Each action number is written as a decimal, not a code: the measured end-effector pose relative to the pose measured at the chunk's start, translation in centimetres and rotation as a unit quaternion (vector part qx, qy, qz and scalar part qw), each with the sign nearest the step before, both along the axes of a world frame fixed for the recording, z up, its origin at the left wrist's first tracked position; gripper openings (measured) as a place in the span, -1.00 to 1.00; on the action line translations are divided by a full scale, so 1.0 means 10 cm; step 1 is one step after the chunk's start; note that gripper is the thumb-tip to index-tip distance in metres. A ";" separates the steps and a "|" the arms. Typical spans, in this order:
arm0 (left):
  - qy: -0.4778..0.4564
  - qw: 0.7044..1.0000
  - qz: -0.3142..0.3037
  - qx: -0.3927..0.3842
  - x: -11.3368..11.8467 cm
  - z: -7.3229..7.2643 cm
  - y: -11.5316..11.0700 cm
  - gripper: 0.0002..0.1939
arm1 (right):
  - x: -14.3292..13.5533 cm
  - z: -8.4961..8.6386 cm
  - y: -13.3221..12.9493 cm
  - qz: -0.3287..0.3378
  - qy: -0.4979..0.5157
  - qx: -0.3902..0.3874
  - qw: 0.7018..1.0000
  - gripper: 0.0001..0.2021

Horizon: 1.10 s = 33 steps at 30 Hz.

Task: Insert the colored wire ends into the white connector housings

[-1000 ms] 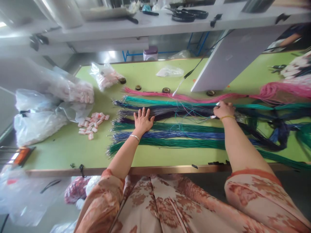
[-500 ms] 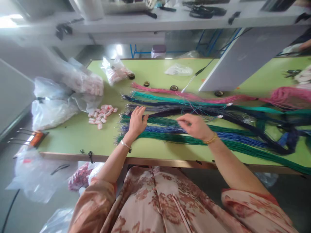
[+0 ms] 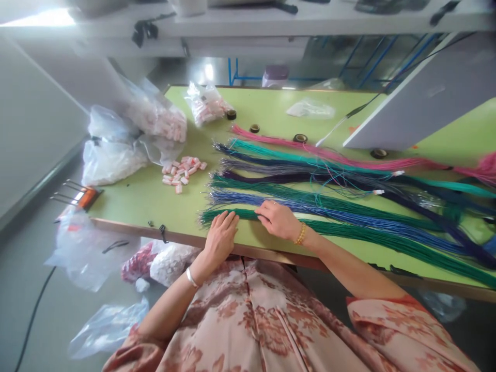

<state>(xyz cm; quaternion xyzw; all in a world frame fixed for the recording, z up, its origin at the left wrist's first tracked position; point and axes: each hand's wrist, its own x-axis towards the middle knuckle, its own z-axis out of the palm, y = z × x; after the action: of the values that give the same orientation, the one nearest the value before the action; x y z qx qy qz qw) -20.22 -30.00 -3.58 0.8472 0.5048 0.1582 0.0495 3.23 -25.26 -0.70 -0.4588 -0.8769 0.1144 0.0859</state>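
Bundles of long thin wires lie side by side across the green table. My left hand rests flat on the nearest green bundle, close to its left tips, with the fingers together and stretched out. Further right, my right hand has its fingers pinched on the same green bundle. Just beyond are a blue bundle and a second green bundle. Dark, grey, turquoise and pink bundles lie farther back. Small white and orange connectors form a loose pile to the left.
Plastic bags of parts stand at the table's left. Black tape rolls sit behind the wires. A grey upright panel stands at the right, and a tool with metal prongs is at the left edge.
Both hands have moved toward the table's front edge, onto the nearest green bundle. My right hand has also come closer to my left. The view has shifted left.
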 end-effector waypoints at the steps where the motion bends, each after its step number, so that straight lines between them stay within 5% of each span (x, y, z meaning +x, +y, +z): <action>1: -0.008 1.000 0.006 0.003 -0.01 0.01 0.01 -0.51 | -0.02 0.02 0.00 0.000 -0.005 -0.004 1.000 -0.74; 7: 0.032 0.998 0.056 0.017 -0.02 0.11 0.07 -0.55 | -0.25 0.06 0.09 0.013 -0.001 -0.002 1.000 -0.68; 12: 0.072 0.996 0.055 -0.002 -0.13 0.15 0.16 -0.62 | -0.37 -0.11 0.02 0.018 -0.039 0.013 0.999 -0.68; 20: 0.104 0.984 -0.144 -0.014 -0.52 0.25 0.53 -0.44 | -0.32 -0.28 -0.07 0.034 -0.005 0.012 0.999 -0.71; 27: 0.118 0.990 -0.062 0.034 -0.46 0.24 0.29 -0.52 | -0.33 -0.07 0.04 0.016 0.022 -0.046 0.999 -0.73; 33: 0.052 0.996 -0.064 0.027 -0.52 0.15 0.11 -0.49 | -0.70 0.07 0.36 0.037 0.051 -0.085 0.994 -0.73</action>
<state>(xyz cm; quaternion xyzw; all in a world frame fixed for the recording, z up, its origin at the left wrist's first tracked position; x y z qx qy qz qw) -25.37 -28.89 -2.13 0.8860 0.4468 0.1240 0.0107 -3.79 -21.71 0.00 -0.4249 -0.8750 0.2152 0.0864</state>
